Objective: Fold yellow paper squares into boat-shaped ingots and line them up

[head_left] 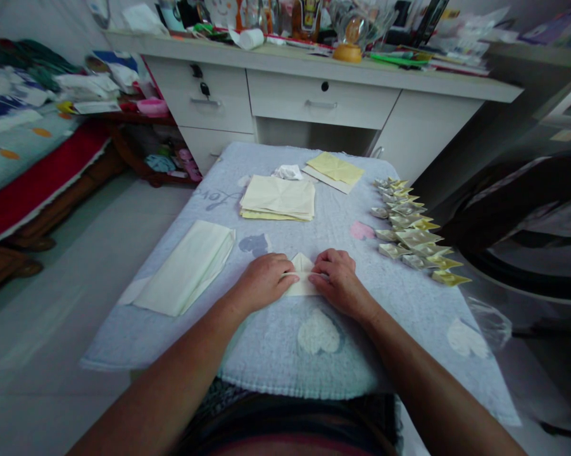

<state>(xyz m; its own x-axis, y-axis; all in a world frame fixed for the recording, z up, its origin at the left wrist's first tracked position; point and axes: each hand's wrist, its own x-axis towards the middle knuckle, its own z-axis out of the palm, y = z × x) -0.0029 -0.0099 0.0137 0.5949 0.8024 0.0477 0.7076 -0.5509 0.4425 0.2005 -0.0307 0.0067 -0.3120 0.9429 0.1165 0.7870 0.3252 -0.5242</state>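
Observation:
A partly folded sheet of cream paper [302, 288] lies on the cloth-covered table in front of me, with a pointed flap standing up at its far side. My left hand [268, 278] pinches its left edge between thumb and fingers. On the opposite edge, my right hand [337, 278] grips the paper with curled fingers. Beyond my hands sits a stack of cream and yellow paper sheets [278, 196]. To the left lies a long folded bundle of pale paper [185, 269]. Several small folded paper boats [416, 237] stand in rows on the right.
A blue-grey patterned cloth [271, 342] covers the table. Farther back are yellow sheets [335, 168] and a crumpled white tissue [288, 172]. A white desk [314, 66] with cluttered top stands behind. A bed [29, 145] is at left, a washing machine [551, 190] at right.

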